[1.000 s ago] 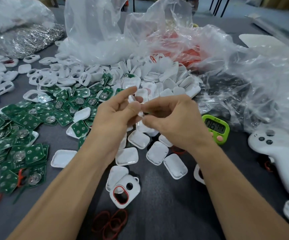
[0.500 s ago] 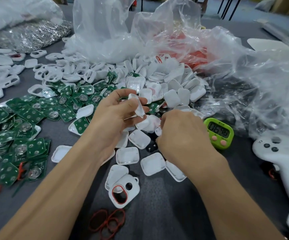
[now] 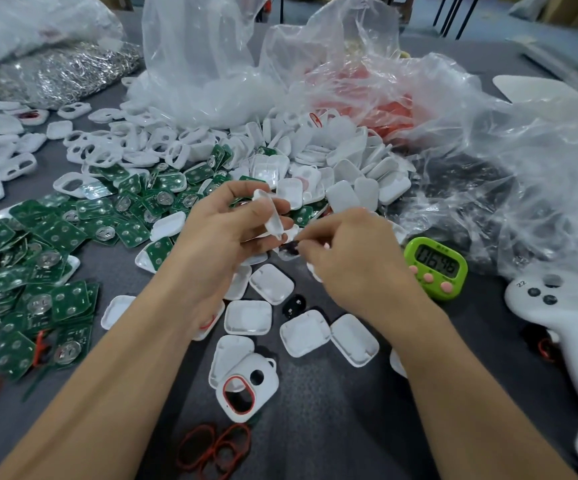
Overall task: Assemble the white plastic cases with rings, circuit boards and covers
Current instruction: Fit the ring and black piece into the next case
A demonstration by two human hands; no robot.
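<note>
Left-hand grip (image 3: pixel 218 233) curled round white case (image 3: pixel 270 216); right-hand grip (image 3: pixel 353 251) pinching small black part (image 3: pixel 289 248). Loose covers (image 3: pixel 248 317) on surface (image 3: pixel 332 410) below.

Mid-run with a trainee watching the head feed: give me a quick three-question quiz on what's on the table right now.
1. True or false: the left hand grips a white case piece while the right hand pinches a small dark part.
2. Multiple choice: the green circuit boards lie mostly A) left of both hands, B) right of both hands, C) between the forearms.
3. Fill in: the white case lying nearest the person has a ___ ring in its large opening.
Key: 1 true; 2 A; 3 red.
</note>
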